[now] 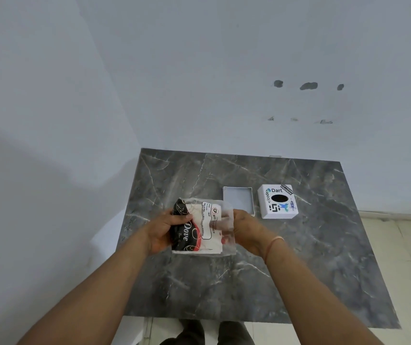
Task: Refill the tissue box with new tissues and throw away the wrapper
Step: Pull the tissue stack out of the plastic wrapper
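Head: crinkly plastic tissue pack (199, 227), both hands.

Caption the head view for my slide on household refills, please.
Both hands, left hand and right hand, hold a wrapped tissue pack above a marble table; open tray and stickered cover wait behind.

- Both hands hold a tissue pack (200, 226) just above the dark marble table (299, 270).
- The left hand (163, 231) grips the black printed end of the pack.
- The right hand (245, 229) has its fingers tucked into the clear wrapper (229, 220) at the other end.
- Behind the pack lies a shallow open white tray (238, 199).
- Just right of it stands a white tissue box (278, 204) with stickers and a dark oval slot on top.
- An orange thread circles the right wrist.
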